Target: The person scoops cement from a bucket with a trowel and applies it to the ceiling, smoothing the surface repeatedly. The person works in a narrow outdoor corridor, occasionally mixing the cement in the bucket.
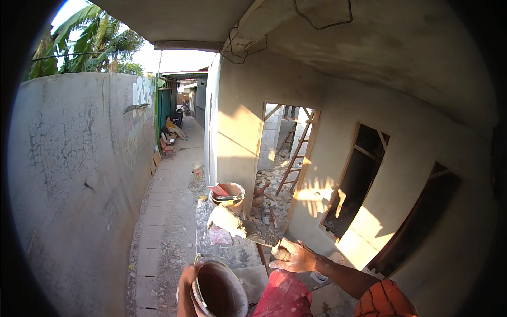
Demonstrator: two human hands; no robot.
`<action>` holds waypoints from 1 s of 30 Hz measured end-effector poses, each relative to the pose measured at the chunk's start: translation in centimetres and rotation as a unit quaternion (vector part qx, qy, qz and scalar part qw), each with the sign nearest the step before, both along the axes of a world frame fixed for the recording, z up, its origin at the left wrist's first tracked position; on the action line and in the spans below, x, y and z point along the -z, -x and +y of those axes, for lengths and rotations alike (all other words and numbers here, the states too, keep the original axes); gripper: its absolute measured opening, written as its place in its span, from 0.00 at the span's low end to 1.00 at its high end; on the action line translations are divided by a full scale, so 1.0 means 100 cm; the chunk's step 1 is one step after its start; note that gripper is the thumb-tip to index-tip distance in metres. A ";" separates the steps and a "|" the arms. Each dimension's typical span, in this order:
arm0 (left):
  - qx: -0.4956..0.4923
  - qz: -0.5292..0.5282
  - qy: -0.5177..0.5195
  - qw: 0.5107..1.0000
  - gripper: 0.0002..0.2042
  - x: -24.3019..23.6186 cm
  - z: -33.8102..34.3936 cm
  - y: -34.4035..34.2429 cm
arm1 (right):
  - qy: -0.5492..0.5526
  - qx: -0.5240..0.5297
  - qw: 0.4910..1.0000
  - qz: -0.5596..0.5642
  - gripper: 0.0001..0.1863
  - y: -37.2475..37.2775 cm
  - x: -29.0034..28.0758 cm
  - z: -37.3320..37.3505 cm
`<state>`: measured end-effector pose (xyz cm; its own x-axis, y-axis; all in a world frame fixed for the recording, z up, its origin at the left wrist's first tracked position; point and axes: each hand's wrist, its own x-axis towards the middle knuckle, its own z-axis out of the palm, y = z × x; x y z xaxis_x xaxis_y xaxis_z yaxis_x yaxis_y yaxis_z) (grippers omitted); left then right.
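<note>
Bucket (233,282) in left hand (188,277), right hand (300,258) gripping trowel (261,233)

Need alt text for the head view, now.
A person's left hand holds a pale-rimmed round bucket by its side, while the right hand grips a flat grey trowel. Beyond, a narrow concrete alley runs between a tall grey boundary wall and a plastered building with a wooden-framed doorway.
</note>
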<state>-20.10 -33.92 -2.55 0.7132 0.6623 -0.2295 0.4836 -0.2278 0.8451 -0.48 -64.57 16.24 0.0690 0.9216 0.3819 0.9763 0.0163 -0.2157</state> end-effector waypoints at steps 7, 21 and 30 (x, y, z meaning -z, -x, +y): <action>0.133 0.009 -0.232 0.964 0.20 0.067 0.004 -0.042 | -0.119 0.160 0.964 -0.179 0.19 -0.007 -0.121 -0.060; 0.191 0.020 -0.268 0.944 0.19 0.075 0.002 -0.086 | -0.281 0.393 0.796 -0.363 0.25 0.061 -0.357 -0.155; 0.047 -0.496 0.281 0.820 0.14 -0.112 -0.037 -0.050 | -0.252 0.447 0.721 -0.466 0.25 0.033 -0.503 -0.210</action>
